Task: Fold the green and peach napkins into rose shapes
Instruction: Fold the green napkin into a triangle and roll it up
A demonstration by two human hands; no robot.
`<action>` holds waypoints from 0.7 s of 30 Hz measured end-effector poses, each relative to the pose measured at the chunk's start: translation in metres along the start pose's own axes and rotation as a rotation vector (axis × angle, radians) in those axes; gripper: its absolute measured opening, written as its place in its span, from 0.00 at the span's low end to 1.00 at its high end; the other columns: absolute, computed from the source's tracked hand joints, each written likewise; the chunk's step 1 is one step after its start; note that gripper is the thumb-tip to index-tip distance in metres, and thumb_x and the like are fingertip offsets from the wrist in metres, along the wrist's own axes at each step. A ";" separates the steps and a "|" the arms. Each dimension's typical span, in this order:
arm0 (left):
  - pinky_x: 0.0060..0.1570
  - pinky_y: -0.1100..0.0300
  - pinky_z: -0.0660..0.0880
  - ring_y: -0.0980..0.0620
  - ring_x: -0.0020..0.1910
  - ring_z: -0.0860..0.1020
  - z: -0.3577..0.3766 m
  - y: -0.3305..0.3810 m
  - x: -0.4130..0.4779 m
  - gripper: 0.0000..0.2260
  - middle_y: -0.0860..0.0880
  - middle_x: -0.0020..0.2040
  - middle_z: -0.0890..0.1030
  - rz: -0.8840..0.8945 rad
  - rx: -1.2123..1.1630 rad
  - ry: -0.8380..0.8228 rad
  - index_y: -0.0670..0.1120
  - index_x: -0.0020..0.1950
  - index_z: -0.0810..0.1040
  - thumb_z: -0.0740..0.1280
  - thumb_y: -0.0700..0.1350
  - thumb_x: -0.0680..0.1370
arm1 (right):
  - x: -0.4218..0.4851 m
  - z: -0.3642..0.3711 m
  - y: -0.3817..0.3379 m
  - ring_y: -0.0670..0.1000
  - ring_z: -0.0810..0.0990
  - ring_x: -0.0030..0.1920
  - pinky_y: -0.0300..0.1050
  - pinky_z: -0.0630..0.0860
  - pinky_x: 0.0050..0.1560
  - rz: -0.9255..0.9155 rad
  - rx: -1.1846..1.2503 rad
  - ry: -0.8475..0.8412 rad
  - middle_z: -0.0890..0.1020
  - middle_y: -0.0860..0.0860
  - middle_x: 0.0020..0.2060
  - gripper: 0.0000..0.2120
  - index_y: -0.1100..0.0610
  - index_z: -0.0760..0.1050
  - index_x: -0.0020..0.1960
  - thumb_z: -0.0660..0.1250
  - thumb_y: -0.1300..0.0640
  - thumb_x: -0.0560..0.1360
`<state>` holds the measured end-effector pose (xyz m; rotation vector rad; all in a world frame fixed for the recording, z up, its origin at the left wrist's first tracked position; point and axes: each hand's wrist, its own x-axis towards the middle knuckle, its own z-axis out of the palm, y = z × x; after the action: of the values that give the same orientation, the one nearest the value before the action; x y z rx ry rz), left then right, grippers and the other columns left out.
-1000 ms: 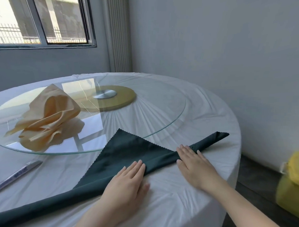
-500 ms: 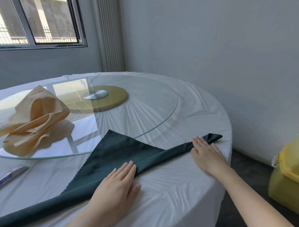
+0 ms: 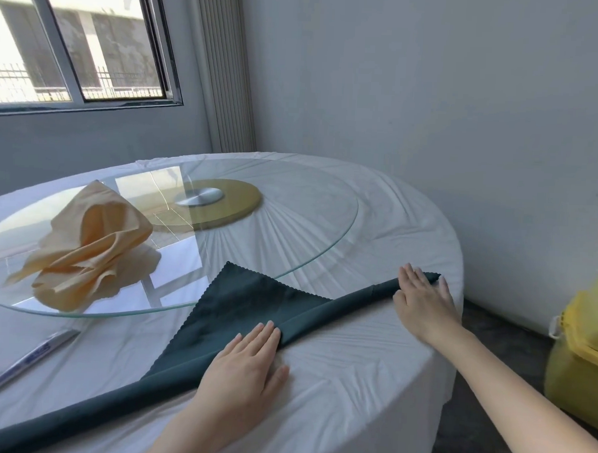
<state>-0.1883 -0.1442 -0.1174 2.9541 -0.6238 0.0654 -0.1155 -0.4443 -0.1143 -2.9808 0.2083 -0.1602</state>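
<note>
Room: a grey-walled corner with a window at upper left. A round table under a white cloth fills the view, and it carries a glass turntable over a gold disc.
Peach napkin: it stands on the left part of the turntable, already gathered into a rose-like bundle.
Green napkin: it lies on the cloth along the table's near edge. Its long side is folded into a narrow band that runs from the near left to the right edge. A flat triangle with a pinked border points away, and its tip seems to reach under the turntable's near rim.
Left hand: flat with straight, close fingers, pressing the middle of the band and gripping nothing.
Right hand: also flat, palm down on the band's right tip by the table's right edge, with nothing pinched.
Just changed: over the last second the right hand has slid outward along the band, from just beside the left hand to the tip. The left hand has stayed put as an anchor.
Meaning: the band looks smoothed and creased along its right half. The green rose is probably only part-way, since coiling the band is still ahead.
Also there: a long wrapped item lies on the cloth at near left, and a yellow bin stands on the floor at right.
</note>
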 end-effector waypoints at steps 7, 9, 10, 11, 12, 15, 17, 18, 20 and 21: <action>0.74 0.54 0.38 0.57 0.76 0.43 -0.002 0.003 -0.004 0.30 0.57 0.78 0.47 -0.066 0.023 -0.012 0.51 0.78 0.47 0.39 0.62 0.78 | -0.059 0.003 -0.111 0.37 0.39 0.73 0.40 0.31 0.70 -0.613 0.175 -0.034 0.46 0.45 0.76 0.40 0.54 0.46 0.77 0.29 0.43 0.66; 0.73 0.49 0.38 0.54 0.76 0.44 0.001 0.006 -0.005 0.32 0.56 0.78 0.48 -0.091 0.038 0.024 0.54 0.77 0.46 0.33 0.65 0.75 | -0.061 0.010 -0.129 0.39 0.41 0.74 0.38 0.32 0.70 -0.694 0.170 -0.078 0.47 0.46 0.76 0.42 0.54 0.47 0.76 0.29 0.42 0.65; 0.72 0.48 0.37 0.53 0.76 0.44 0.003 0.007 -0.006 0.35 0.55 0.78 0.47 -0.106 0.041 0.037 0.55 0.77 0.45 0.30 0.67 0.73 | -0.060 0.014 -0.132 0.39 0.41 0.74 0.37 0.33 0.71 -0.707 0.173 -0.099 0.48 0.47 0.76 0.43 0.55 0.47 0.76 0.28 0.42 0.64; 0.72 0.48 0.37 0.52 0.77 0.43 0.004 0.008 -0.006 0.38 0.53 0.78 0.47 -0.131 0.037 0.040 0.55 0.77 0.44 0.28 0.68 0.70 | -0.060 0.016 -0.134 0.39 0.41 0.74 0.36 0.34 0.71 -0.710 0.173 -0.121 0.48 0.47 0.76 0.44 0.55 0.47 0.76 0.28 0.41 0.63; 0.72 0.48 0.36 0.52 0.76 0.42 0.005 0.008 -0.007 0.42 0.52 0.78 0.46 -0.163 0.033 0.035 0.53 0.77 0.44 0.26 0.68 0.66 | -0.060 0.017 -0.135 0.38 0.41 0.73 0.36 0.35 0.71 -0.707 0.170 -0.137 0.48 0.47 0.76 0.45 0.55 0.47 0.76 0.28 0.41 0.63; 0.71 0.51 0.35 0.52 0.76 0.40 0.005 0.005 -0.014 0.48 0.49 0.78 0.43 -0.254 0.038 -0.007 0.46 0.77 0.43 0.24 0.70 0.64 | -0.060 0.018 -0.134 0.38 0.40 0.73 0.35 0.36 0.70 -0.706 0.131 -0.147 0.47 0.47 0.76 0.42 0.55 0.46 0.76 0.29 0.41 0.65; 0.71 0.51 0.34 0.52 0.76 0.39 0.005 -0.001 -0.022 0.48 0.49 0.78 0.43 -0.279 0.048 -0.028 0.45 0.77 0.43 0.25 0.71 0.64 | -0.061 0.017 -0.135 0.39 0.41 0.74 0.34 0.35 0.70 -0.705 0.112 -0.142 0.46 0.47 0.76 0.44 0.55 0.45 0.77 0.27 0.40 0.63; 0.71 0.51 0.34 0.51 0.76 0.39 0.004 -0.005 -0.026 0.47 0.49 0.78 0.42 -0.289 0.057 -0.034 0.46 0.77 0.43 0.26 0.71 0.65 | -0.061 0.018 -0.136 0.39 0.41 0.74 0.34 0.35 0.69 -0.705 0.108 -0.141 0.46 0.46 0.76 0.45 0.55 0.45 0.77 0.27 0.40 0.62; 0.71 0.51 0.35 0.51 0.76 0.39 0.002 -0.009 -0.032 0.46 0.49 0.78 0.42 -0.301 0.065 -0.035 0.46 0.77 0.42 0.28 0.67 0.64 | -0.060 0.019 -0.135 0.37 0.39 0.72 0.34 0.34 0.69 -0.712 0.117 -0.128 0.46 0.46 0.76 0.45 0.54 0.45 0.76 0.26 0.40 0.62; 0.71 0.52 0.36 0.51 0.76 0.39 0.002 -0.011 -0.034 0.46 0.49 0.78 0.42 -0.301 0.063 -0.033 0.46 0.77 0.42 0.29 0.67 0.63 | -0.060 0.018 -0.134 0.36 0.38 0.71 0.34 0.34 0.70 -0.723 0.124 -0.117 0.45 0.45 0.76 0.44 0.54 0.44 0.76 0.27 0.40 0.63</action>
<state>-0.2151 -0.1212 -0.1227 3.0782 -0.1778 0.0084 -0.1553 -0.3013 -0.1173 -2.7801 -0.8614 -0.0684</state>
